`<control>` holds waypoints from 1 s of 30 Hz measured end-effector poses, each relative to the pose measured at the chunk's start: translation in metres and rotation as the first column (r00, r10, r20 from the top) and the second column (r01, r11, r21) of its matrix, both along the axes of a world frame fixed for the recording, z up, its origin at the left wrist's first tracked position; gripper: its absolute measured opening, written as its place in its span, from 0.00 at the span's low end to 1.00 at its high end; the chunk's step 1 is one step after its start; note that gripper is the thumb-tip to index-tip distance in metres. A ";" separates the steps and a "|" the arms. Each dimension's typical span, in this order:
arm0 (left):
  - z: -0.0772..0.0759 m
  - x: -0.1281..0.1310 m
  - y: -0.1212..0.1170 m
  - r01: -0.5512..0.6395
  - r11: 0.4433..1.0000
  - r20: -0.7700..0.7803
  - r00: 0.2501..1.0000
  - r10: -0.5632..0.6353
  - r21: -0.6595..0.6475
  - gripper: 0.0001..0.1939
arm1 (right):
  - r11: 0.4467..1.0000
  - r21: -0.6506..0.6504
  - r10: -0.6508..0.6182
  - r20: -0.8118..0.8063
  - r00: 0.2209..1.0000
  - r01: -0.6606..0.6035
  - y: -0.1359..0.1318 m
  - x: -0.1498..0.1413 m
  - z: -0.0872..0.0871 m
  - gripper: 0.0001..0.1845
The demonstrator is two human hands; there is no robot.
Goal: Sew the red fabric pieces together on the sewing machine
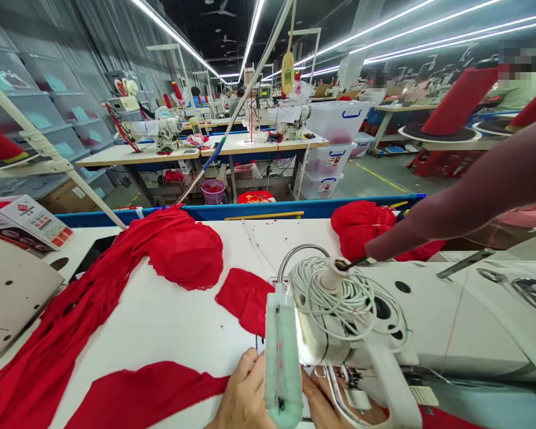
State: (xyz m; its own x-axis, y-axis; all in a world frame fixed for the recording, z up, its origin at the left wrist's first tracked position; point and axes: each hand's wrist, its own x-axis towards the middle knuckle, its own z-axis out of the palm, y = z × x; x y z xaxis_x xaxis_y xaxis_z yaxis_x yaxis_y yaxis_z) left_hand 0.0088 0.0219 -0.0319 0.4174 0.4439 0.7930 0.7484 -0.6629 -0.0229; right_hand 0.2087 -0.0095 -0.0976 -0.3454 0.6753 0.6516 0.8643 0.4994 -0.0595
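Observation:
My left hand (243,396) lies at the bottom edge, fingers bent, pressing the end of a long red fabric strip (147,393) against the white table (161,322), just left of the sewing machine's head (339,310). My right hand (328,405) sits under that head near the needle area, mostly hidden by the machine and a pale green lamp (282,357). What it holds is hidden. A small red fabric piece (245,298) lies just beyond my hands.
A long red fabric band (71,322) and a rounded red piece (185,253) cover the table's left. More red cloth (361,226) is heaped at the far edge. A dark red sleeve-like shape (473,190) reaches in from the right. A box (27,223) stands left. Other sewing tables (196,152) stand behind.

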 end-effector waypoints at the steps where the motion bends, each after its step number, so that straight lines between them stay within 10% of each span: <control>1: 0.002 0.002 0.001 -0.017 0.999 0.015 1.000 0.016 0.030 0.13 | 1.000 0.027 -0.002 -0.018 1.000 0.003 0.001 -0.002 0.002 0.25; 14: 0.015 -0.012 -0.015 0.010 0.999 -0.350 0.936 -0.027 -0.050 0.16 | 0.999 0.032 0.036 -0.053 0.998 -0.034 0.003 -0.013 0.028 0.26; 23: -0.009 -0.010 -0.015 -0.052 0.989 -0.358 0.934 -0.001 -0.138 0.14 | 0.984 0.175 0.010 0.004 1.000 -0.011 0.012 -0.015 0.041 0.25; 30: 0.019 0.003 -0.014 -0.004 0.997 -0.235 0.972 -0.015 -0.081 0.19 | 0.998 -0.045 -0.033 0.097 0.995 0.037 0.008 -0.005 0.086 0.14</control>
State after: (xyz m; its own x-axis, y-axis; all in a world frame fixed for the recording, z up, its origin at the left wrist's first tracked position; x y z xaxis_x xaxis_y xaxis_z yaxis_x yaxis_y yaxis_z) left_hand 0.0119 0.0081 -0.0129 0.5907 0.4992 0.6339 0.7245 -0.6740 -0.1443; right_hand 0.2036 -0.0014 -0.0117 -0.3808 0.7173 0.5835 0.8840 0.4674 0.0024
